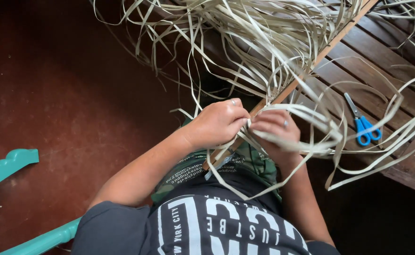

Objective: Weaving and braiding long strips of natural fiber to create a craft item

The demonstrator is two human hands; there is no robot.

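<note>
My left hand [217, 123] and my right hand [276, 131] meet over my lap, both pinching pale dried leaf strips [306, 113] next to a thin wooden stick [302, 78]. The stick runs diagonally from my lap up to the top right. A large loose bundle of the same strips [259, 33] hangs from the stick and spreads over a dark wooden slatted table [358, 75]. Several strips loop around my right hand and trail down over my dark printed shirt [217, 226].
Blue-handled scissors [362, 123] lie on the slatted table to the right of my hands. A teal wooden chair frame [9, 165] stands at the lower left on a reddish-brown floor [61, 94]. Loose strips curl off the table's right side.
</note>
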